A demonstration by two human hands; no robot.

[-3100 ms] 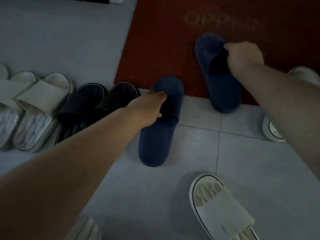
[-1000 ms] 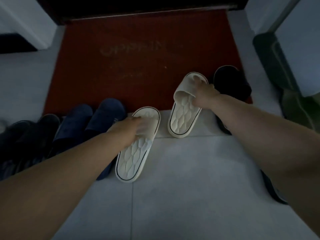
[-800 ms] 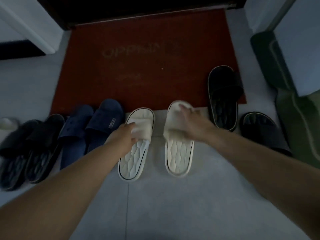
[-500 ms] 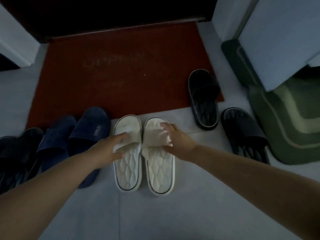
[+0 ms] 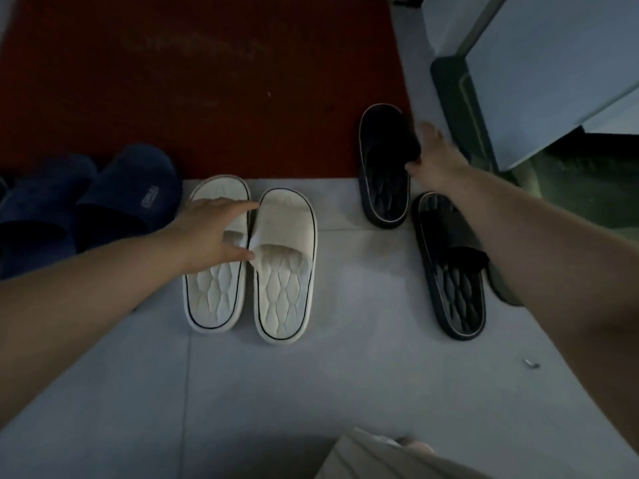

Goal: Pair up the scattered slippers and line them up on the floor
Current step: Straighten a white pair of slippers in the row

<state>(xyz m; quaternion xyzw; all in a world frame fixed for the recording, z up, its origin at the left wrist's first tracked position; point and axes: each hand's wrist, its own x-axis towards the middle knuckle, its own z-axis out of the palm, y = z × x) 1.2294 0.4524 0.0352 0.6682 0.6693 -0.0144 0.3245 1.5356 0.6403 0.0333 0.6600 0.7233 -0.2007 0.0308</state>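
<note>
Just off the near left edge of the red doormat [image 5: 207,98], two navy slippers [image 5: 128,191] sit side by side. Next to them the left hand [image 5: 211,233] lies flat and spread on the strap of the left white slipper [image 5: 214,299], thumb tip touching the right white slipper [image 5: 283,288]. That pair stands together, toes at the mat's near edge. At the mat's near right corner, the first black slipper [image 5: 383,188] lies half on the mat. The right hand [image 5: 434,157] is at its strap, fingers stretched along the strap's right side, thumb at the opening. Blur hides whether it pinches. The second black slipper [image 5: 453,281] lies on tile just off that corner, apart from the hand, partly under the forearm.
</note>
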